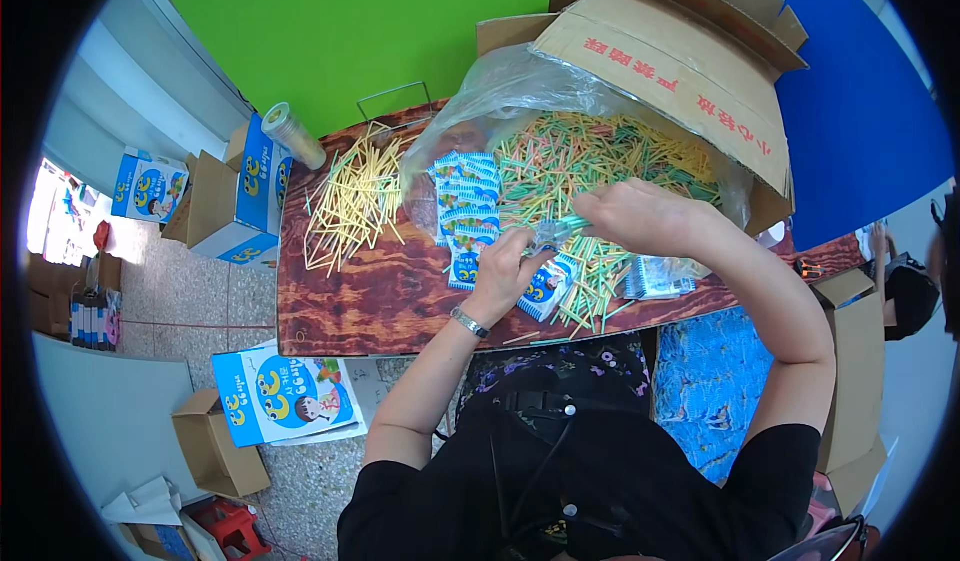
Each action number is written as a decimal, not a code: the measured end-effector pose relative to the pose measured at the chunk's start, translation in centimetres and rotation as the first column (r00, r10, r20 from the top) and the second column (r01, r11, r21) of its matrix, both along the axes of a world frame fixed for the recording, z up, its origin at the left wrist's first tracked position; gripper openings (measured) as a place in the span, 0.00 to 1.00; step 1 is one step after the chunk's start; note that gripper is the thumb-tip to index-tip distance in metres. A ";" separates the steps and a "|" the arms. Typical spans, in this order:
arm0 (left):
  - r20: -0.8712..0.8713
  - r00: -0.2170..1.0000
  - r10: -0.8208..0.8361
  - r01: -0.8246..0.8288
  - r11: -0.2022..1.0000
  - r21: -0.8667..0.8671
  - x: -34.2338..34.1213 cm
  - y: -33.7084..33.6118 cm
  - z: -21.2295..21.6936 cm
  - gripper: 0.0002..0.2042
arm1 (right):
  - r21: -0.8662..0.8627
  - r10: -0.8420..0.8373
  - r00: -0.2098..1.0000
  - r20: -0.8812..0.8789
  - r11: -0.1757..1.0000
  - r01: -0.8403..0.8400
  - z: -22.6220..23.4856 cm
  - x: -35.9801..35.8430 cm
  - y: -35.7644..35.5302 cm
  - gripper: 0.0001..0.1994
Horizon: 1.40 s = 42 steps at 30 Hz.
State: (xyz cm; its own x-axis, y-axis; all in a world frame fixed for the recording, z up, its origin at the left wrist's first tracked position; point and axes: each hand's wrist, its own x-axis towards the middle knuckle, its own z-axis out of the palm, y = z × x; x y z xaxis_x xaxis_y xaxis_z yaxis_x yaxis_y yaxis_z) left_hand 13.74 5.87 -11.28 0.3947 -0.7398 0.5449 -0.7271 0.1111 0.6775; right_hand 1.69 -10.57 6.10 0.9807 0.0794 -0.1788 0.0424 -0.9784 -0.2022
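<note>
Above the near edge of the wooden table (345, 319), my left hand (503, 276) is closed, pinching a small clear packet (545, 236). My right hand (640, 219) grips a few thin green sticks (570, 225), whose ends meet the packet's mouth. Fingers partly hide both. Just below them lies a blue-and-white printed packet (546, 289). A row of similar packets (468, 193) overlaps to the left. A big heap of pink, yellow and green sticks (590, 151) spreads behind and under my hands, on clear plastic. More flat packets (660, 279) rest under my right forearm.
An open cardboard carton (670, 66) lies tipped at the back right, its plastic liner (490, 86) spilling forward. Yellow sticks (355, 201) are piled at the left, near a clear cylindrical tub (293, 135). Printed boxes (290, 396) stand beside the table; a carton of blue wrappers (710, 386) sits at right.
</note>
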 end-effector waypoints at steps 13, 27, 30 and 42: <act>0.078 0.997 -0.002 0.008 0.997 -0.081 -0.4 -0.1 0.4 0.15 | -0.274 0.095 0.966 -0.241 0.948 -0.162 1.7 3.3 2.5 0.07; -0.170 0.983 0.067 -0.040 0.987 0.157 0.5 3.8 -1.5 0.23 | 0.323 -0.060 0.914 0.400 0.943 -0.080 -7.9 1.6 1.5 0.11; -0.280 0.948 0.151 -0.113 0.983 0.145 0.8 6.7 -5.0 0.22 | 0.427 -0.132 0.879 0.457 0.900 -0.086 -10.6 3.0 3.7 0.10; 0.221 0.955 0.198 -0.249 0.941 0.230 1.6 8.6 -6.6 0.10 | 0.366 -0.335 0.887 0.318 0.906 0.211 -18.5 5.0 2.8 0.14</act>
State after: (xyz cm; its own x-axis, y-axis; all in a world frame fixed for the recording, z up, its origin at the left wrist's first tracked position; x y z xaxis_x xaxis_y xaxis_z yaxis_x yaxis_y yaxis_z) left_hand 15.33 14.49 -17.89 0.4723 -0.7675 0.4335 -0.8319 -0.2256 0.5070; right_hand 6.73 -7.80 -12.38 0.9602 -0.2102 0.1841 -0.0858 -0.8488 -0.5217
